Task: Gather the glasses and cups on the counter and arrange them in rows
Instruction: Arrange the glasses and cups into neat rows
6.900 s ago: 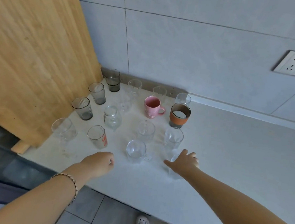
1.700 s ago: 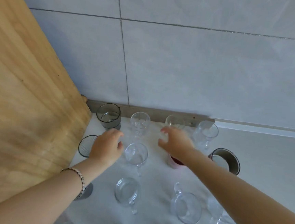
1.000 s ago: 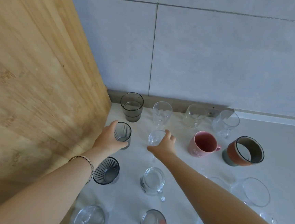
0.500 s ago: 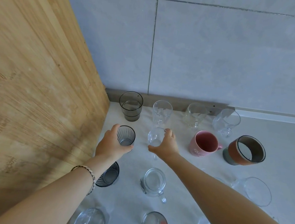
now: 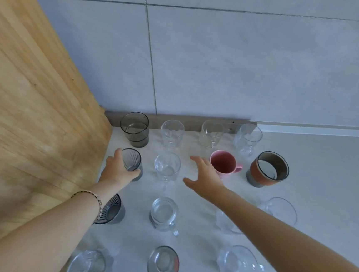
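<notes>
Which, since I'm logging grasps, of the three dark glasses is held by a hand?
The ribbed grey glass in the second row, beside the wooden panel; the left hand grips it.

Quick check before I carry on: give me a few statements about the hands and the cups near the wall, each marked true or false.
1. The left hand grips the ribbed grey glass. True.
2. The right hand holds the pink mug. False: its fingers are spread and hold nothing; the hand is beside the mug.
3. Four glasses stand in the row along the wall. True.
4. The dark grey tumbler stands at the right end of that row. False: it is at the left end, next to the wooden panel.
5. The orange-and-grey cup stands left of the pink mug. False: it stands to the mug's right.
</notes>
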